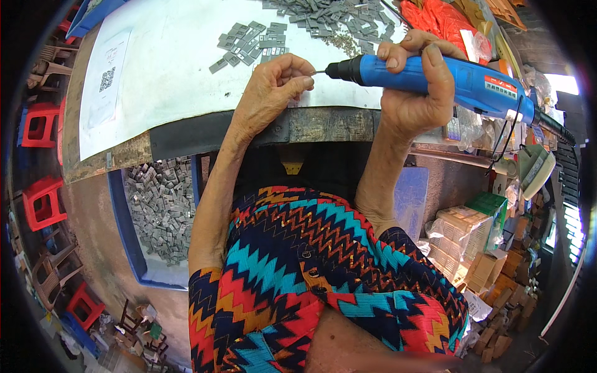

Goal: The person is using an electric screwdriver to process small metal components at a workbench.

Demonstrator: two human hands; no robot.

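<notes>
Two hands: both mine, over the white worktop (180,81), near its front edge
Tool label: red-and-white sticker (500,84) with small print, on the side of the blue power screwdriver (463,78)
Paper sheet: flat at the left of the worktop, white, black square code (107,79) plus fine print too small to read
Right hand (420,78): wrapped round the screwdriver body, thumb on the near side, fingers over the far side
Screwdriver: held nearly level, black nose (346,69) pointing left, cable end off to my right
Left hand (280,84): fingers curled in toward thumb, right at the tip of the thin metal bit (319,72); cannot tell if a part is pinched inside
Grey pieces (252,43): small flat rectangles, loosely lined up just beyond left hand
Heap (342,18): more of the same rectangles, jumbled, farther back
Small bits pile (342,42): tiny, metallic-looking, beside the heap, beyond the black nose
Worktop edge: weathered wood (336,124), dark strip (211,133) along part of it
Blue tray (121,227): below the worktop, left of my left forearm, full of grey rectangles
Red bag (435,22): crinkled plastic, beyond right hand
</notes>
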